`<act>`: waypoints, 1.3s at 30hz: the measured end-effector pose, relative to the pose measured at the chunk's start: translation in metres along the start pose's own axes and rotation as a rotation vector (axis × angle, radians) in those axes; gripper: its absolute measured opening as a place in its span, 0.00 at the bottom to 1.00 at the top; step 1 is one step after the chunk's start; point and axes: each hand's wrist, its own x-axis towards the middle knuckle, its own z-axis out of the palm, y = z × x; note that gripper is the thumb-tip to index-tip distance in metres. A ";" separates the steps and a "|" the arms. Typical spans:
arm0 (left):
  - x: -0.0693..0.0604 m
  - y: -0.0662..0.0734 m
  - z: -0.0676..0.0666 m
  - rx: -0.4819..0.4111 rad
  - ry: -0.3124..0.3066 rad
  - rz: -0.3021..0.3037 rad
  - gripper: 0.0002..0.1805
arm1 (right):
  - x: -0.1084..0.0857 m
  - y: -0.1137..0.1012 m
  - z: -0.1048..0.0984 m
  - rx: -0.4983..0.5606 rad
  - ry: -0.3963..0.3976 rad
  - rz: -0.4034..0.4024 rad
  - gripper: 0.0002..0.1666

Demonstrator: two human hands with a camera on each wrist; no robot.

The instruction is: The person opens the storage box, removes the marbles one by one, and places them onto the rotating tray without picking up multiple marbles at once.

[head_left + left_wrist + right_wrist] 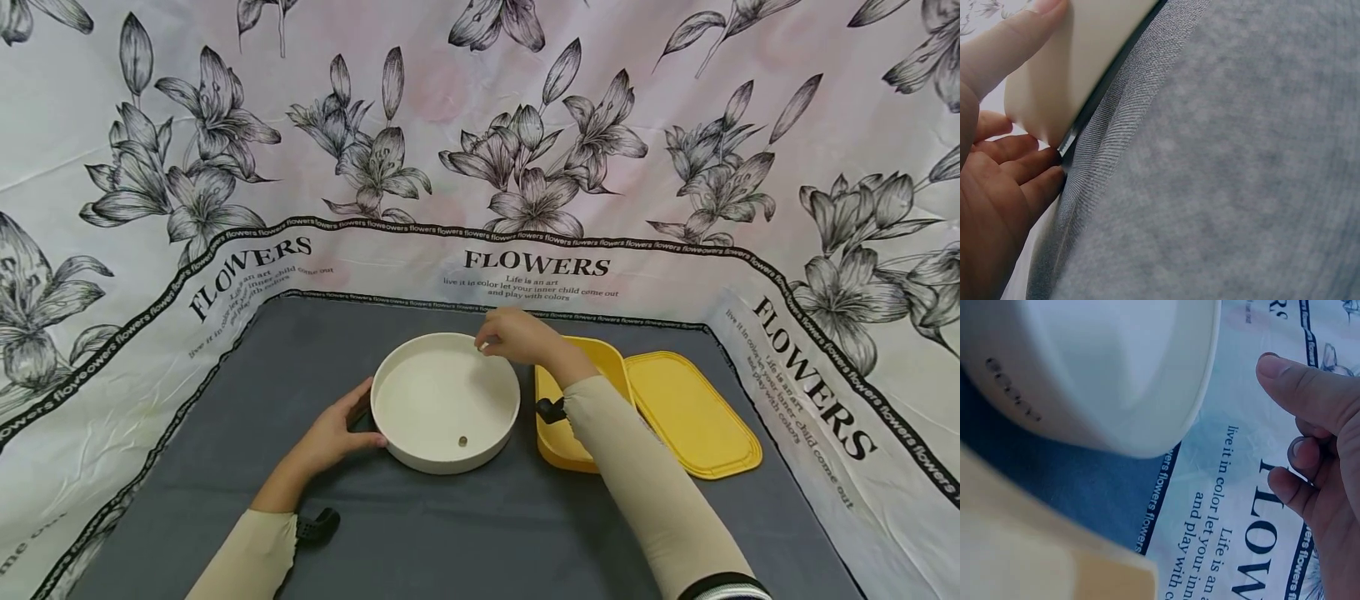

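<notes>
A round off-white container (444,392) stands on the grey cloth, with one small brownish round item (462,441) inside near its front wall. At the container's left side is my left hand (337,433), its thumb and fingers spread against the wall. In the left wrist view, the left hand (997,162) has its thumb on the container wall (1054,87) and fingertips at its lower edge. My right hand (517,337) hovers over the back right rim. The right wrist view shows the right hand (1322,450) with thumb apart, fingers loosely bent, nothing visible between them.
Right of the round container, a yellow box (570,454) stands open, partly under my right forearm. Its flat yellow lid (693,412) lies against the box's right side. A white flower-printed sheet (540,275) borders the grey cloth (442,533) at the back and sides.
</notes>
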 end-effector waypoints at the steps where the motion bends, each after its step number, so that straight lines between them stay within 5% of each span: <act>1: 0.000 0.000 -0.001 0.001 0.001 -0.001 0.65 | 0.003 -0.001 0.000 0.005 -0.003 0.009 0.10; 21: 0.002 0.002 -0.001 -0.012 -0.003 0.006 0.63 | 0.047 -0.007 0.031 0.082 -0.032 0.036 0.12; 32: 0.005 0.003 0.001 -0.028 -0.004 0.017 0.62 | 0.050 -0.003 0.047 0.077 -0.060 0.066 0.12; 39: 0.000 0.000 0.002 -0.041 0.013 0.002 0.62 | 0.052 -0.008 0.047 0.056 -0.057 0.017 0.14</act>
